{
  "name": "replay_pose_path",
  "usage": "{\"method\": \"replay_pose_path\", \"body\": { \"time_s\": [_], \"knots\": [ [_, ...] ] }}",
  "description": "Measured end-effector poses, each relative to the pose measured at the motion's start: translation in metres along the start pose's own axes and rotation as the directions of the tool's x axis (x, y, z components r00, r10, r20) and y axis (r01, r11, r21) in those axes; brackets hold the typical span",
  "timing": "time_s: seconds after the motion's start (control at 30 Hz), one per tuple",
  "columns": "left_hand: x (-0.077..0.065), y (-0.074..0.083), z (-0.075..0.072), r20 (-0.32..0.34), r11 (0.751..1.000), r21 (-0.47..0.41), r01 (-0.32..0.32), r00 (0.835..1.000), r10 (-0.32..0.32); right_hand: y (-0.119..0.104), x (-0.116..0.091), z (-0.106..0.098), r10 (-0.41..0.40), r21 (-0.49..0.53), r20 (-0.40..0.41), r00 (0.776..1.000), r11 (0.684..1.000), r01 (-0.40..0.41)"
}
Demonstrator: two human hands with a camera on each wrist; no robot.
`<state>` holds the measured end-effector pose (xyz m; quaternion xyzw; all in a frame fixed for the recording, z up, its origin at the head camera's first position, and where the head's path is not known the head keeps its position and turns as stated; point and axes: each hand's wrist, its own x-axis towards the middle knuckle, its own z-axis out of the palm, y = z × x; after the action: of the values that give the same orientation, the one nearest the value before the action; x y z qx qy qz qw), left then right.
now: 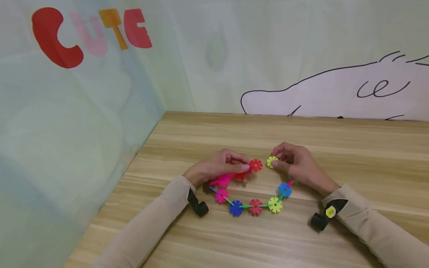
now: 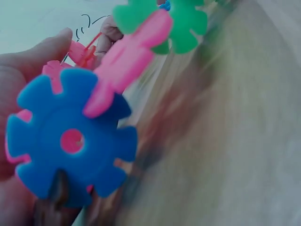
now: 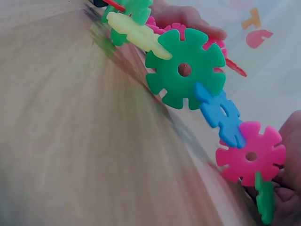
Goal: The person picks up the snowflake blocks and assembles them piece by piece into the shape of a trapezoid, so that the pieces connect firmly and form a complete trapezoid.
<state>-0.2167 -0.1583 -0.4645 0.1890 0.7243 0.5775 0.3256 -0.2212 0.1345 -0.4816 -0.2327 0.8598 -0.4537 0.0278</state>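
A chain of colored notched plastic discs hangs in a curve between the two hands, its two ends a short gap apart. My left hand [image 1: 218, 165] pinches one end between thumb and fingers, with a red disc [image 1: 256, 165] sticking out past the fingertips. The right hand [image 1: 303, 163] pinches the yellow disc [image 1: 272, 162] at the other end. Along the lower curve are a dark blue disc [image 1: 236, 208], a red one and a yellow-green one [image 1: 275, 205]. In the left wrist view a large blue disc [image 2: 35, 136] covers part of the hand. A green disc [image 3: 164, 80] fills the middle of the right wrist view.
The wood-grain table [image 1: 187, 242] spreads under both forearms. A wall with colored letters [image 1: 70, 111] rises along its left edge, and another wall with a line drawing [image 1: 321, 93] borders the back. Black straps with small cylinders [image 1: 318, 222] circle the wrists.
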Motion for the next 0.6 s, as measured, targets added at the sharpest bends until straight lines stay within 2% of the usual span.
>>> {"method": "replay_pose_path", "body": {
  "time_s": [0.2, 0.6],
  "knots": [
    [0.0030, -0.0026, 0.0008, -0.006, 1.000, 0.013, -0.024, 1.000, 0.024, -0.0019, -0.0006, -0.0021, 0.037, 0.112, -0.031, 0.999, 0.993, -0.034],
    [0.0029, -0.0023, 0.0020, -0.015, 1.000, 0.016, -0.006, 1.000, 0.006, -0.0005, -0.0010, 0.0002, 0.017, 0.210, -0.042, 0.999, 0.978, -0.008]
  ]
}}
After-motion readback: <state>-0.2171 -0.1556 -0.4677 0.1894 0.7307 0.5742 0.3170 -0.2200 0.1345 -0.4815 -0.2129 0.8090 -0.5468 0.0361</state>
